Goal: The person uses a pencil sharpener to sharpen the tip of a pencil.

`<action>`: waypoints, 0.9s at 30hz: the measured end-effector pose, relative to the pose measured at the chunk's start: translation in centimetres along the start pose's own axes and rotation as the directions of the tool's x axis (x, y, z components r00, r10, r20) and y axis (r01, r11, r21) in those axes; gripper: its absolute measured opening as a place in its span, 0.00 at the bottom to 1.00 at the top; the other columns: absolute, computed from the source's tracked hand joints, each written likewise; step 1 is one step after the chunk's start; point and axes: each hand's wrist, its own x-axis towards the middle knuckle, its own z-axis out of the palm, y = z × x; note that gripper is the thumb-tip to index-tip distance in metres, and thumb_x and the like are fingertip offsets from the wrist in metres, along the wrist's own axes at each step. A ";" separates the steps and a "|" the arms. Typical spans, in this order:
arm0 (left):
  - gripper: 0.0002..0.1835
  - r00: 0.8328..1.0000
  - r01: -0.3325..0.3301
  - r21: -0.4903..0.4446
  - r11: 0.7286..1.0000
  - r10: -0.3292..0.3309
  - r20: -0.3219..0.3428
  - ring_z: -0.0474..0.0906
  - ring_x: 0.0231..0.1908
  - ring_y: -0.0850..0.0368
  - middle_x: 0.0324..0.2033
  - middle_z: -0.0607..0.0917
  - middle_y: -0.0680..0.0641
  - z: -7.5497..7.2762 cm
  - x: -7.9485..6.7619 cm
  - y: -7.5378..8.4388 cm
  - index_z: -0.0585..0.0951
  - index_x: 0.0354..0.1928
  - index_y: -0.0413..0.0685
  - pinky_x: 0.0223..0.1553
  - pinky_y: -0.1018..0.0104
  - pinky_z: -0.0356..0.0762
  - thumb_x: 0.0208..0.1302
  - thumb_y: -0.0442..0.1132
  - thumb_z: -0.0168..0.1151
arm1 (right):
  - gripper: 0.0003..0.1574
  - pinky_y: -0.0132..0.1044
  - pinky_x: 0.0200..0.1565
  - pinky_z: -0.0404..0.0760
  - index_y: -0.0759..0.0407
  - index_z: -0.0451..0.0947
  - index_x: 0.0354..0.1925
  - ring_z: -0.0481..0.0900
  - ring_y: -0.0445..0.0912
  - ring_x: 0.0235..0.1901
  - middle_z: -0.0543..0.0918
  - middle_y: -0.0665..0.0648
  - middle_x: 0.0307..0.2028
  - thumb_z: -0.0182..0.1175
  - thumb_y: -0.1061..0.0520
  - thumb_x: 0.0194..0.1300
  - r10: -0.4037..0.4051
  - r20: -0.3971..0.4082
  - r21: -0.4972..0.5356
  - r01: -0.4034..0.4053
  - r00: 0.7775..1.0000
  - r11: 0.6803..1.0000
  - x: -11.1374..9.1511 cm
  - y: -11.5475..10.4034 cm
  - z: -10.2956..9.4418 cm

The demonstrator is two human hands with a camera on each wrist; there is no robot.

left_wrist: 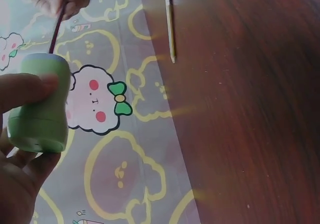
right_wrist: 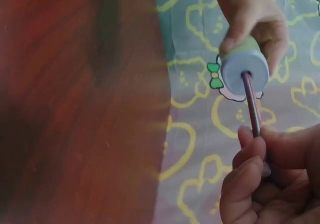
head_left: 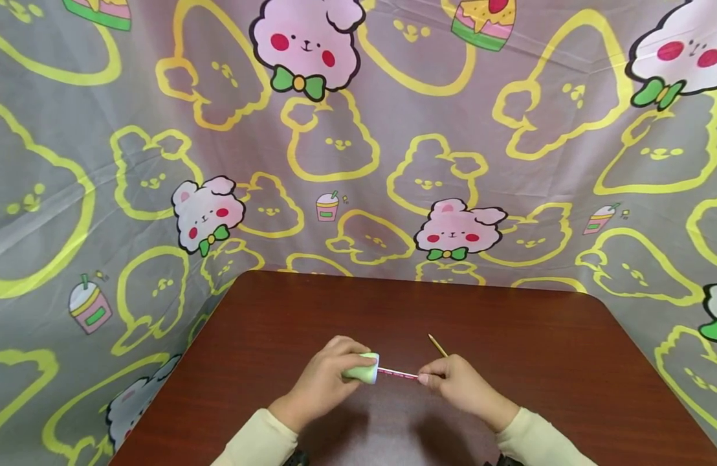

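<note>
My left hand (head_left: 320,382) grips a light green pencil sharpener (left_wrist: 41,101), a rounded cylinder with a pale end face. The thumb (left_wrist: 30,89) lies along its side. A slim pencil (head_left: 398,373) in pink and white runs from the hole in that face, which shows in the right wrist view. My right hand (head_left: 464,387) pinches this pencil near its other end between thumb and fingers. The pencil's tip is hidden inside the sharpener (right_wrist: 245,76).
Beyond my right hand a yellow pencil (head_left: 437,345) lies on the dark brown table (head_left: 510,330). A grey cloth (head_left: 358,194) printed with yellow outlines and cartoon animals hangs behind and beside the table.
</note>
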 end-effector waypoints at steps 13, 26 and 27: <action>0.22 0.996 0.091 0.003 0.996 -0.091 0.012 0.77 0.45 0.56 0.40 0.85 0.53 -0.2 0.3 0.1 0.88 0.41 0.50 0.45 0.65 0.78 0.39 0.28 0.76 | 0.19 0.48 0.49 0.78 0.56 0.83 0.50 0.80 0.51 0.50 0.84 0.54 0.46 0.62 0.49 0.64 0.025 -0.122 -0.188 -0.048 0.992 0.981 0.7 -1.0 -0.3; 0.22 0.962 0.264 -0.163 0.951 -0.248 0.111 0.78 0.44 0.56 0.41 0.85 0.52 -0.5 0.3 0.0 0.86 0.44 0.48 0.46 0.66 0.77 0.41 0.29 0.77 | 0.19 0.43 0.35 0.76 0.61 0.85 0.38 0.80 0.50 0.33 0.83 0.54 0.32 0.50 0.53 0.73 -0.855 -0.230 -0.760 0.462 0.465 0.456 0.6 1.9 0.7; 0.23 0.955 0.286 -0.176 0.942 -0.265 0.132 0.77 0.44 0.57 0.41 0.85 0.52 -0.6 0.3 0.0 0.86 0.44 0.48 0.46 0.66 0.76 0.41 0.29 0.76 | 0.17 0.42 0.34 0.76 0.61 0.85 0.37 0.80 0.50 0.31 0.83 0.54 0.31 0.50 0.56 0.73 -0.880 -0.213 -0.780 0.468 0.424 0.415 0.6 2.0 0.7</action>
